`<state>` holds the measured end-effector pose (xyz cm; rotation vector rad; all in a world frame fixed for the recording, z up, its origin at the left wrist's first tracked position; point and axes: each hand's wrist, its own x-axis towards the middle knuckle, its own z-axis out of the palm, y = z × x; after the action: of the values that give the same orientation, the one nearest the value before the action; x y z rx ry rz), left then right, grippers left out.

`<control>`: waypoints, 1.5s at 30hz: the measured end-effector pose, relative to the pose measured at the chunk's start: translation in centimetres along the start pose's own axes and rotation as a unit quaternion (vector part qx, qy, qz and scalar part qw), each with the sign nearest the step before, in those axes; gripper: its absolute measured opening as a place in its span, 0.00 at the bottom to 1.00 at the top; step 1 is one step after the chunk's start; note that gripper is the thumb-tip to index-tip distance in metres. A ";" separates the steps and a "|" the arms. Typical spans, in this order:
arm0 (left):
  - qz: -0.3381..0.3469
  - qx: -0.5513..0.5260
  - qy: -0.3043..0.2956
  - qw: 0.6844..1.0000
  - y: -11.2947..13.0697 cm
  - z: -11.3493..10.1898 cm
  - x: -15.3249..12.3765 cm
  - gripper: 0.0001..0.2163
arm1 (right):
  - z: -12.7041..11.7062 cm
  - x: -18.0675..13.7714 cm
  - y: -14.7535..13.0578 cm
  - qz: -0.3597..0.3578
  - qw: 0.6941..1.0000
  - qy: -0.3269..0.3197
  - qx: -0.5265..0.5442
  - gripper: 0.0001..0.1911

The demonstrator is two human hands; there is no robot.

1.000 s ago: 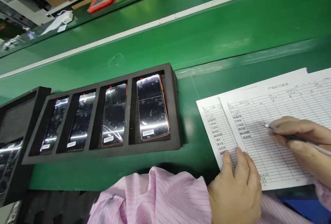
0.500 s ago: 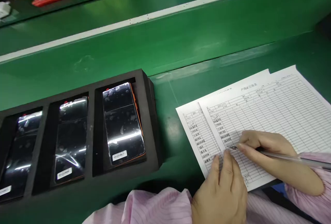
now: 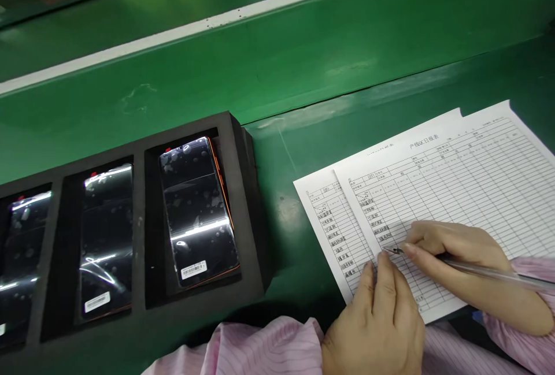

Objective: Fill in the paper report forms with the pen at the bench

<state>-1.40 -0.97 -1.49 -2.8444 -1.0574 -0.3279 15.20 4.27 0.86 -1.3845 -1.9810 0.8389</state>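
Gripping a pen (image 3: 477, 268) between thumb and fingers, the right hand (image 3: 459, 259) rests on the near-left part of the top form sheet (image 3: 455, 190). The pen's long axis runs left to right across the sheet. Its tip points left at a row in the sheet's left column; whether it touches the paper I cannot tell. The left hand (image 3: 381, 329) holds nothing: it comes in over the sheet's near edge, its flat, close-set fingers (image 3: 384, 271) pressing the paper just beside the pen tip. A second sheet (image 3: 321, 213) sticks out from under the top sheet's left edge. Farther left, apart from the sheet, stands a black foam tray (image 3: 251, 190) with phones (image 3: 197, 207) in its slots.
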 end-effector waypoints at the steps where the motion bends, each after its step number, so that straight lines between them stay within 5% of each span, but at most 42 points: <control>1: -0.004 0.000 -0.002 1.000 0.0 0.1 0.0 0.18 | 0.0 0.0 0.1 -0.002 1.000 -0.002 -0.006 0.16; 45: -0.016 -0.020 -0.008 1.000 0.1 -0.1 0.0 0.20 | -0.2 -0.2 0.2 0.002 1.000 -0.005 -0.024 0.16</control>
<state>-1.34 -1.07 -1.43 -2.8725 -1.1139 -0.3323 15.53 4.21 0.79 -1.4134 -2.0188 0.8074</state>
